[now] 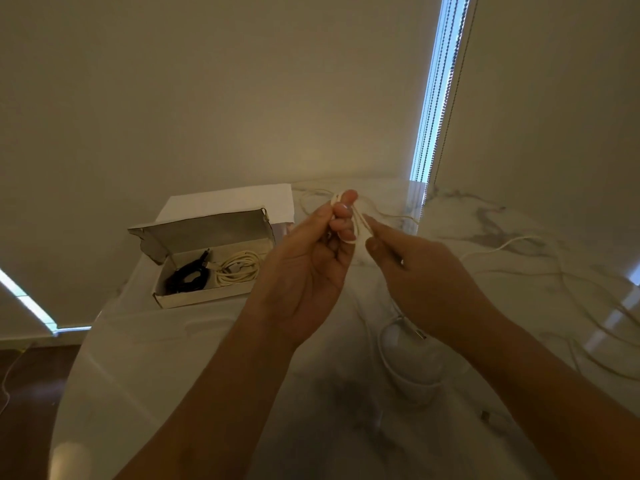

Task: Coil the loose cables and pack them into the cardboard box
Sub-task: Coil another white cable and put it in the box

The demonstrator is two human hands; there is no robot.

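Both hands, left hand [304, 261] and right hand [415, 271], curl their fingers around a folded white cable [360, 216].

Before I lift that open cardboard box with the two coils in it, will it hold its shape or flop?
Probably light: the cardboard box holds only a black coil and a white coil. Its walls look thin, so it may flex if gripped at one end. The raised lid seems torn at a corner and will likely swing.
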